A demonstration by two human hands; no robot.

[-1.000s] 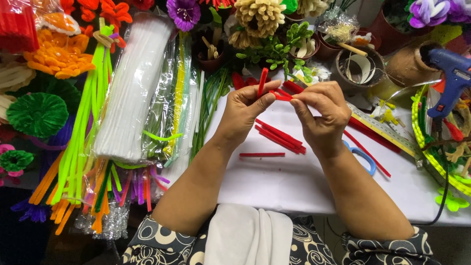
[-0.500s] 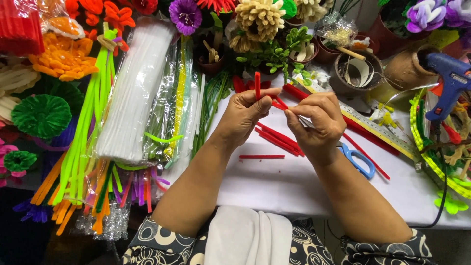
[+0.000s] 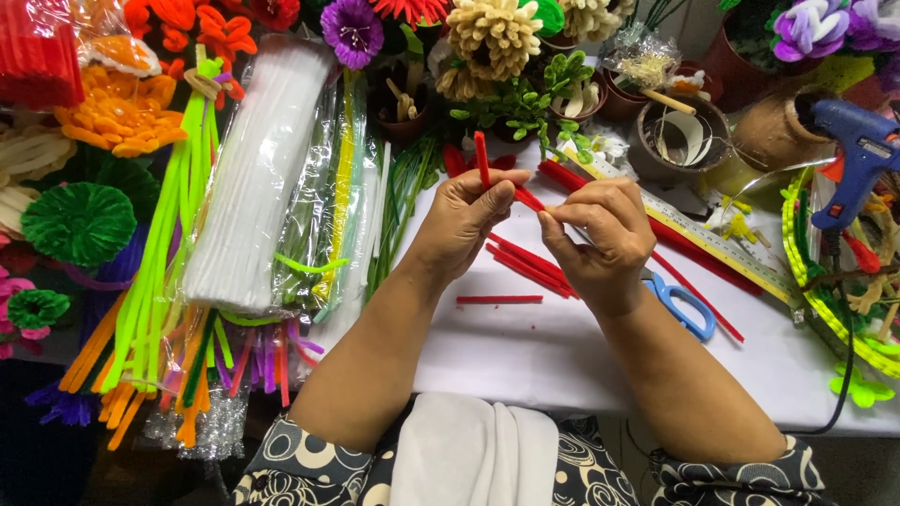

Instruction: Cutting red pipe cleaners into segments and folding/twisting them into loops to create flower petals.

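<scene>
We log the setting as a handicraft workspace for making pipe-cleaner flowers. Evidence: a white tabletop [image 3: 525,351] crowded with craft stock. Bundled white pipe cleaners [image 3: 258,178] in clear wrap lie beside neon green stems [image 3: 155,253] and orange ones. Finished fuzzy blooms line the far edge: a purple flower [image 3: 349,28], a cream flower [image 3: 492,36], orange blossoms [image 3: 117,112]. Tools are present too (typical hobby kit): a blue glue gun [image 3: 858,150], blue-handled scissors [image 3: 684,305], a long ruler [image 3: 694,234]. Small brown pots [image 3: 680,141] stand at the back.
</scene>
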